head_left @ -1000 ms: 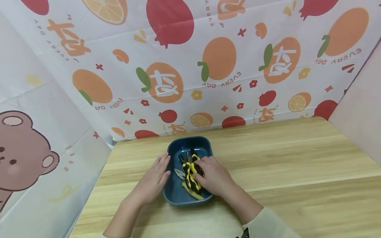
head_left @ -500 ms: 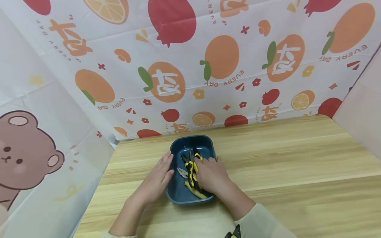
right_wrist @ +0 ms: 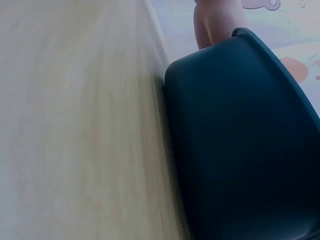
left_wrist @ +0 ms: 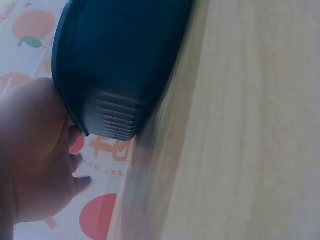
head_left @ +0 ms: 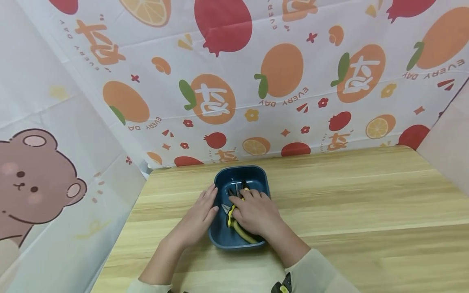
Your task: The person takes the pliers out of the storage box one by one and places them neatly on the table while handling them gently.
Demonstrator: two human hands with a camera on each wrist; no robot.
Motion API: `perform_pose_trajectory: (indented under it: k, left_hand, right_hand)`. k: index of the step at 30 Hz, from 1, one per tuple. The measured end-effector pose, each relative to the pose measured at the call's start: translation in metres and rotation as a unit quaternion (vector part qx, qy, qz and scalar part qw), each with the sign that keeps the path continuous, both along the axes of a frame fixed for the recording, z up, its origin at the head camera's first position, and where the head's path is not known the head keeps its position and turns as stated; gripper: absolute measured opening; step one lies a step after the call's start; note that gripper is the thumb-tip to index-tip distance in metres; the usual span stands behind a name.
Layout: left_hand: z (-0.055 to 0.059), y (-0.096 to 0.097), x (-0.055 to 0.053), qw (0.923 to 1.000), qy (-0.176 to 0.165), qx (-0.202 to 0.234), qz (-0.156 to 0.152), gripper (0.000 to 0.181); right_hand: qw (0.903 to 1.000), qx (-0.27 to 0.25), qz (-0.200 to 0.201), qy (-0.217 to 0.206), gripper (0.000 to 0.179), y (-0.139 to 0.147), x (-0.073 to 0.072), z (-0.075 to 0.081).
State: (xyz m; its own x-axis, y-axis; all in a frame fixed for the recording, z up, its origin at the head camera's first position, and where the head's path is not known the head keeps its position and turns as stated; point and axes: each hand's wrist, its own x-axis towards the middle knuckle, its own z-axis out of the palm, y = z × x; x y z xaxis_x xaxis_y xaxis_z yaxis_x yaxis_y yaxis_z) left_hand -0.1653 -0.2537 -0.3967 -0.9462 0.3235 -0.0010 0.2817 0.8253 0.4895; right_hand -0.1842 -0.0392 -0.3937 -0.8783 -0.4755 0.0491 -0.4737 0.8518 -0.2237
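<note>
near the back edge of the table [head_left: 366, 195], toward its left side, a dark blue tray [head_left: 220, 238] stands with several pliers [head_left: 230, 217] lying in it, black and yellow at the handles; the exact count is not verifiable, as the right hand [head_left: 255, 209] covers part of the pile. one duller yellow handle [head_left: 244, 235] curves toward the near right corner of the tray; which tool it belongs to cannot be told. left hand [head_left: 196, 217]: grip open, fingers straight and flat along the tray's outer left wall, holding no tool. right hand: reaching in over the right rim, fingers bent across the handles; whether its grip has closed on any one tool cannot be told, and the right wrist view shows chiefly the tray's outer wall. step in hand, in this inspector's judgement: handling the pliers within the tray while the left hand steadies it. the next move appears to call for a firm hold on a single handle, kept free of its neighbours, with the tray held steady. risk noted: crossed handles may snag.
</note>
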Motion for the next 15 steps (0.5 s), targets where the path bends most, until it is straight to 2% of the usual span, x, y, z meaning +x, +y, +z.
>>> perform_pose_trajectory:
  k: [3, 7, 11, 15]
  left_hand:
    - [0.0011, 0.0023, -0.0022, 1.0, 0.003, -0.009, -0.004, 0.059]
    - [0.003, 0.0029, -0.0052, 0.9998, 0.013, -0.013, -0.005, 0.06]
    - [0.0017, 0.0016, -0.0058, 0.9997, 0.018, -0.014, -0.006, 0.059]
    - [-0.0015, 0.0029, -0.0065, 0.9996, 0.02, -0.013, -0.012, 0.058]
  right_hand:
    - [0.9999, -0.001, 0.0, -0.016, 0.051, 0.0016, -0.0011, -0.0019]
    - [0.9996, -0.01, -0.006, -0.026, 0.065, 0.0023, -0.0037, -0.0022]
    - [0.9991, -0.018, 0.005, -0.038, 0.077, 0.0028, -0.0044, -0.0014]
    - [0.9989, -0.019, 0.013, -0.042, 0.071, 0.0061, -0.0044, -0.0011]
